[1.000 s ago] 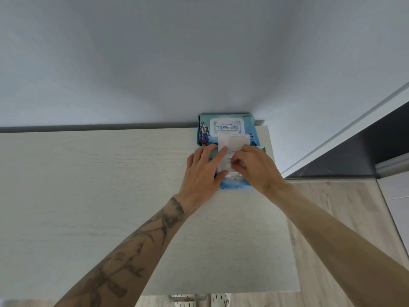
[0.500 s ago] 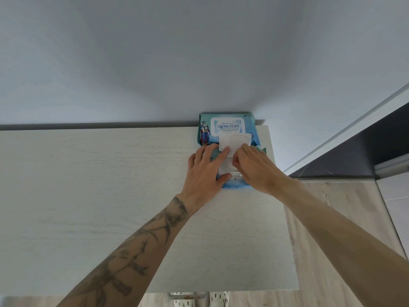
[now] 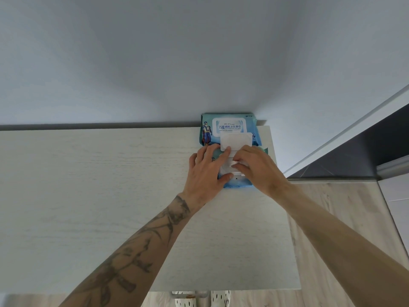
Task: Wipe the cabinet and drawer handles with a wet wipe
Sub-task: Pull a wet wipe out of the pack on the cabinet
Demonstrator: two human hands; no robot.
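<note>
**Wet wipe** (image 3: 228, 168): white top sheet, sitting in the opening of the near pack (image 3: 238, 185). Not yet drawn free.

**Near pack:** soft, blue-green, lying flat at the far right corner of the desk (image 3: 88, 196). Its white lid (image 3: 236, 140) is flipped back and lies over the pack behind it.

**Second pack** (image 3: 229, 126): blue with a printed label, just behind the first and up against the wall (image 3: 199, 52).

**Left hand** (image 3: 207, 171): fingers spread flat, pressing the near pack down. The forefinger tip touches the lid's edge, and the thumb lies along the pack's front end.

**Right hand** (image 3: 256, 171): fingers curled in at the opening, pinching the wet wipe.

**Handles:** none clearly in view. A metal piece (image 3: 188, 295) shows below the desk's front edge, but too little of it is visible to name it.

**Progress:** judged to be at the very start. The pack is open and the sheet is gripped. The sheet has yet to be pulled clear and carried to the cabinet and drawer handles, and every handle has yet to be wiped.
</note>
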